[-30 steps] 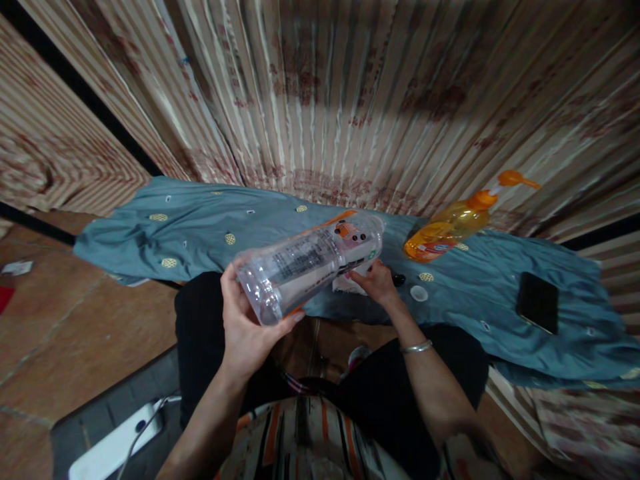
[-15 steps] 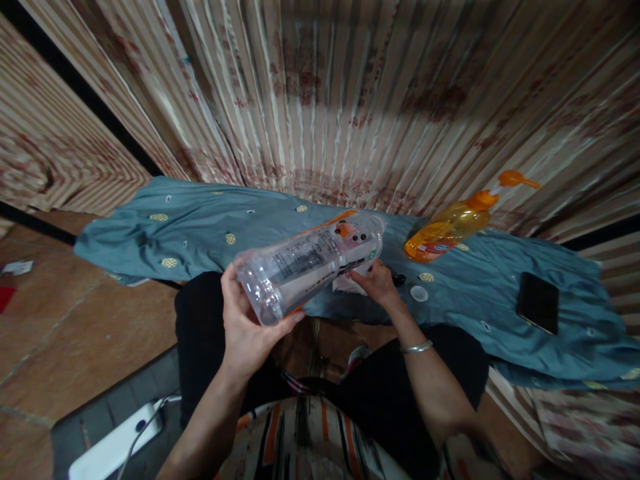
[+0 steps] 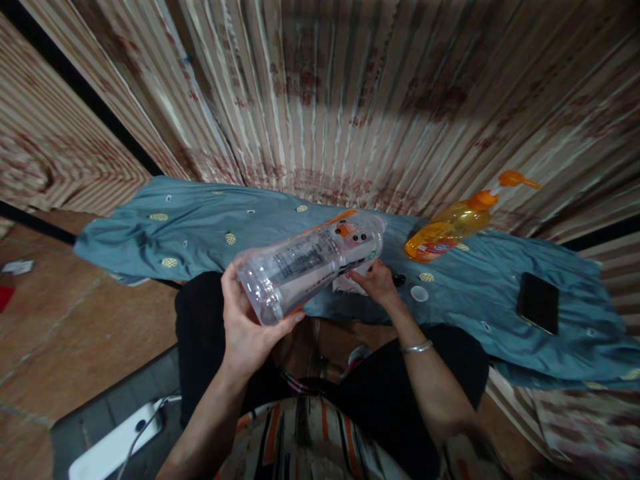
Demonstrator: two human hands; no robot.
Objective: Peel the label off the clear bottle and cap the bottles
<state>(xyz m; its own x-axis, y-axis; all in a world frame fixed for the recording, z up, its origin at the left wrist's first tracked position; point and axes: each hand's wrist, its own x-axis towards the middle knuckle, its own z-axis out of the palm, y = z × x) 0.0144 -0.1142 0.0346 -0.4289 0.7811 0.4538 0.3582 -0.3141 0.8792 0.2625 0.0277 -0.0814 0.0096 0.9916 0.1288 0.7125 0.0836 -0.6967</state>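
A large clear plastic bottle (image 3: 300, 270) with an orange and white printed label lies tilted across my hands, its base toward me on the left. My left hand (image 3: 247, 320) is wrapped around the base end, thumb along the underside. Near the other end, my right hand (image 3: 379, 283) is closed against the bottle's lower side; its fingers are partly hidden. A white, cloth-like piece (image 3: 346, 287) shows beneath the right thumb, and I cannot tell whether it is held. Just right of that hand are a small black item (image 3: 399, 280) and a round whitish cap (image 3: 419, 293).
An orange pump bottle (image 3: 447, 230) with yellow-orange liquid stands on the narrow table's blue-green cloth (image 3: 200, 213). A black phone (image 3: 537, 303) lies at the right. Pleated curtains (image 3: 320, 100) hang behind. A white device with a cable (image 3: 115, 443) rests on a grey seat at lower left.
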